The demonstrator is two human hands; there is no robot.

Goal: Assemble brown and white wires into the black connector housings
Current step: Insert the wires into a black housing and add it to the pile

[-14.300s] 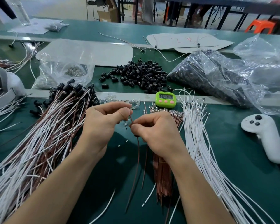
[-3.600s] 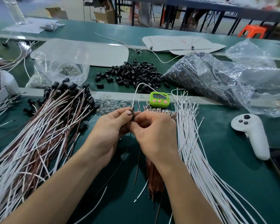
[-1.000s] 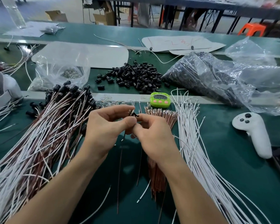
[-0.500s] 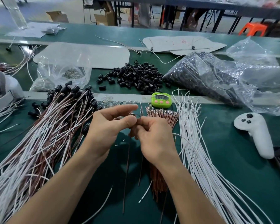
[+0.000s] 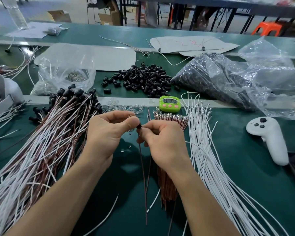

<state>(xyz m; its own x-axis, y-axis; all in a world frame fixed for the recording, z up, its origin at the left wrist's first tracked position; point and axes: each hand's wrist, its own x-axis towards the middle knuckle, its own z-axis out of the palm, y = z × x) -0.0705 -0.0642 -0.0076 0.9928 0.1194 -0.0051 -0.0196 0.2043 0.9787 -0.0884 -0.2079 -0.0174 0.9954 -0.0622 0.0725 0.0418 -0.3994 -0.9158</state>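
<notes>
Currently, all keyed off the green timer [image 5: 169,103].

- Far left of it: heap of finished assemblies [image 5: 41,150], white and brown leads, black housings on the far ends, lying on the green mat [image 5: 245,184].
- Up-left of timer: clear bag [image 5: 65,74] with small metal parts inside.
- Below-left of timer: left hand [image 5: 107,132], fingers curled, thumb and forefinger pinching one black connector housing [image 5: 139,126].
- Housing raised off the mat, just below-left of timer, between the fingertips of both hands.
- Hanging from it toward the camera: single brown wire [image 5: 143,176].
- Behind timer, slightly left: loose pile of housings [image 5: 143,79].
- Below timer: right hand [image 5: 162,142], fingers curled, pinching the brown wire right at the housing.
- Just below timer, partly under the right hand: brown wire bundle [image 5: 170,118], terminals toward timer.
- Right of timer: fan of white wires [image 5: 211,159].
- Up-right: large clear sack [image 5: 220,79] of dark parts.
- Far right: white controller [image 5: 269,137] on the mat.
</notes>
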